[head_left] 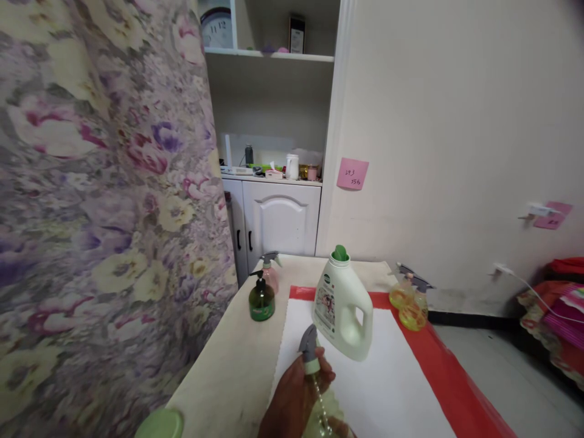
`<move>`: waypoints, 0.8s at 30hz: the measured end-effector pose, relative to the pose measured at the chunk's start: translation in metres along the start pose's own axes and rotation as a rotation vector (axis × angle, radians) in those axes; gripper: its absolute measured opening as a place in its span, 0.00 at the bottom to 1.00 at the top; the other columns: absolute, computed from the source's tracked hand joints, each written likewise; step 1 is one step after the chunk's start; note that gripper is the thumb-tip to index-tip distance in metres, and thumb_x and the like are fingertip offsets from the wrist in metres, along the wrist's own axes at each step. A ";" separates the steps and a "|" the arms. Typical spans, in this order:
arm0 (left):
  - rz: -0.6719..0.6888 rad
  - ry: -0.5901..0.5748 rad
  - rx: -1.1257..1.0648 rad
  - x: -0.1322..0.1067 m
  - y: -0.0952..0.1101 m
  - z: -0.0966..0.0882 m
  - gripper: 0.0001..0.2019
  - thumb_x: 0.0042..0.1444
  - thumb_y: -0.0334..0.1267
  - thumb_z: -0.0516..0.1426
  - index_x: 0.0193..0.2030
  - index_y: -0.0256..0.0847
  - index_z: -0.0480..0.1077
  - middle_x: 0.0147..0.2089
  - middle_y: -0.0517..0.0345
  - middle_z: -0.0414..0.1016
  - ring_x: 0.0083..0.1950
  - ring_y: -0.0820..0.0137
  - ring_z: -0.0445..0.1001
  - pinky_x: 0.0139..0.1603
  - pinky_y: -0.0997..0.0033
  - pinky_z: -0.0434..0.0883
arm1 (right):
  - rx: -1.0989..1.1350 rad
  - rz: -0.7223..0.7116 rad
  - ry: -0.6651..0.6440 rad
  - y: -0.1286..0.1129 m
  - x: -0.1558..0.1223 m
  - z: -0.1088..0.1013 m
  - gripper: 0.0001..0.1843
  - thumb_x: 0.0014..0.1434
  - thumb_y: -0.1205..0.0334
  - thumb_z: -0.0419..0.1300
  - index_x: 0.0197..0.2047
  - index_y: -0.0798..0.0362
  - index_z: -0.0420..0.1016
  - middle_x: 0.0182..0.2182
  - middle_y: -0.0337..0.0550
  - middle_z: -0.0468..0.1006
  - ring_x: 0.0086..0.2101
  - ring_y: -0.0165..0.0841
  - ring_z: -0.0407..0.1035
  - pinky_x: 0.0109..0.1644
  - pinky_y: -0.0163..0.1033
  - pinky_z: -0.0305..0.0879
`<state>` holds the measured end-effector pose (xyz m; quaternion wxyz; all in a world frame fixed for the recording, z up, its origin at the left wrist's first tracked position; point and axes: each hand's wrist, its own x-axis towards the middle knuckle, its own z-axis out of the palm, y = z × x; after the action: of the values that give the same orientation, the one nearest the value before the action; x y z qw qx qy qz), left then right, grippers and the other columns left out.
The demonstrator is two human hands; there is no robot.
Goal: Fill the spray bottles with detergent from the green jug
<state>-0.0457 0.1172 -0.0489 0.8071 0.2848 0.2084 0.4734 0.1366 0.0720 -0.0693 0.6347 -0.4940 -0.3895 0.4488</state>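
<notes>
A clear spray bottle with a grey trigger head (309, 342) is held upright close to me, at the bottom middle of the view. My left hand (292, 392) comes in from the lower left, its fingers closed around the neck just under that head. Lower down, my right hand (341, 427) shows only partly at the bottom edge, against the bottle's transparent body. Just beyond stands a large pale green detergent jug (349, 316) without a cap on its mouth, and something green (340, 252) sticks out of the opening. The spray bottle's base is out of frame.
On the left of the table (241, 359) stand a dark green pump bottle (261, 304) and a pink spray bottle (271, 277). Two spray bottles with yellow liquid (414, 310) stand at right. A light green lid-like object (159, 424) is at lower left; a floral curtain (114, 213) hangs beside.
</notes>
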 end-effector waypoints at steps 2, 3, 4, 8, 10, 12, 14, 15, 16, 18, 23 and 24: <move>-0.018 -0.062 -0.035 -0.002 0.004 0.003 0.22 0.50 0.52 0.63 0.45 0.37 0.77 0.41 0.47 0.79 0.47 0.60 0.75 0.57 0.57 0.64 | -0.006 -0.007 0.025 -0.009 0.018 -0.007 0.15 0.64 0.55 0.57 0.51 0.53 0.72 0.51 0.42 0.74 0.48 0.41 0.72 0.48 0.48 0.72; -0.006 -0.082 -0.040 -0.002 0.005 0.003 0.21 0.51 0.51 0.63 0.45 0.36 0.77 0.40 0.47 0.80 0.47 0.60 0.75 0.57 0.58 0.64 | -0.008 -0.009 0.032 -0.012 0.026 -0.011 0.16 0.64 0.55 0.56 0.51 0.53 0.72 0.51 0.43 0.74 0.47 0.40 0.72 0.48 0.48 0.72; 0.016 -0.093 -0.030 -0.003 0.005 0.002 0.20 0.51 0.49 0.63 0.44 0.37 0.77 0.40 0.48 0.80 0.46 0.61 0.75 0.56 0.59 0.64 | -0.009 -0.010 0.037 -0.015 0.032 -0.013 0.16 0.65 0.55 0.55 0.51 0.53 0.72 0.51 0.43 0.74 0.47 0.40 0.72 0.48 0.47 0.72; 0.076 -0.026 0.019 0.000 0.002 -0.003 0.14 0.49 0.45 0.66 0.40 0.39 0.77 0.34 0.54 0.79 0.39 0.67 0.75 0.44 0.68 0.66 | 0.000 -0.005 0.016 -0.014 0.040 -0.016 0.16 0.65 0.55 0.55 0.51 0.53 0.72 0.50 0.43 0.75 0.46 0.39 0.72 0.47 0.47 0.72; 0.055 0.010 -0.002 0.001 -0.001 -0.005 0.15 0.48 0.45 0.67 0.40 0.39 0.77 0.33 0.56 0.78 0.37 0.69 0.75 0.43 0.69 0.66 | 0.011 0.003 -0.016 -0.009 0.036 -0.015 0.15 0.65 0.55 0.55 0.51 0.53 0.72 0.50 0.43 0.75 0.46 0.39 0.72 0.47 0.47 0.72; 0.037 0.027 -0.023 0.003 -0.003 -0.006 0.16 0.47 0.45 0.68 0.41 0.38 0.78 0.32 0.56 0.78 0.36 0.70 0.75 0.43 0.69 0.67 | 0.022 0.018 -0.058 -0.002 0.030 -0.013 0.15 0.64 0.55 0.56 0.52 0.53 0.71 0.51 0.44 0.74 0.46 0.38 0.72 0.47 0.47 0.73; 0.039 0.040 -0.040 0.004 -0.004 -0.007 0.18 0.46 0.45 0.69 0.42 0.38 0.78 0.33 0.56 0.78 0.37 0.69 0.76 0.44 0.68 0.67 | 0.033 0.038 -0.103 0.004 0.025 -0.013 0.17 0.63 0.56 0.58 0.53 0.52 0.70 0.51 0.46 0.74 0.46 0.38 0.72 0.47 0.49 0.73; 0.053 0.050 -0.050 0.004 -0.003 -0.007 0.18 0.45 0.45 0.69 0.42 0.39 0.78 0.34 0.56 0.79 0.37 0.69 0.76 0.45 0.68 0.68 | 0.038 0.049 -0.125 0.007 0.024 -0.014 0.17 0.63 0.56 0.59 0.54 0.52 0.69 0.51 0.46 0.74 0.46 0.38 0.72 0.48 0.49 0.73; 0.071 0.060 -0.061 0.004 -0.001 -0.007 0.18 0.45 0.44 0.69 0.42 0.39 0.77 0.35 0.55 0.79 0.38 0.69 0.76 0.45 0.68 0.68 | 0.043 0.061 -0.147 0.009 0.023 -0.014 0.18 0.63 0.56 0.59 0.54 0.52 0.69 0.51 0.46 0.74 0.46 0.37 0.72 0.47 0.50 0.73; 0.103 0.066 -0.083 0.004 0.005 -0.008 0.18 0.47 0.42 0.68 0.44 0.40 0.77 0.37 0.54 0.80 0.39 0.69 0.76 0.46 0.68 0.69 | 0.050 0.087 -0.184 0.013 0.024 -0.016 0.18 0.63 0.55 0.59 0.54 0.53 0.69 0.51 0.46 0.74 0.45 0.38 0.72 0.47 0.49 0.73; 0.207 0.081 -0.130 0.004 0.030 -0.017 0.18 0.47 0.38 0.68 0.46 0.40 0.76 0.39 0.54 0.81 0.39 0.69 0.78 0.45 0.69 0.73 | 0.058 0.166 -0.258 0.027 0.016 -0.012 0.15 0.62 0.53 0.59 0.49 0.49 0.73 0.47 0.43 0.77 0.45 0.39 0.73 0.46 0.47 0.73; 0.240 0.107 -0.146 0.004 0.036 -0.020 0.18 0.47 0.36 0.68 0.46 0.40 0.76 0.40 0.54 0.81 0.39 0.69 0.78 0.46 0.70 0.74 | 0.060 0.182 -0.271 0.031 0.010 -0.009 0.15 0.62 0.52 0.58 0.49 0.49 0.73 0.47 0.43 0.77 0.45 0.38 0.73 0.46 0.47 0.73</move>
<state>-0.0788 0.1403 -0.0400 0.7512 0.2224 0.1805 0.5947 0.1429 0.0827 -0.1007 0.5476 -0.4429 -0.4116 0.5783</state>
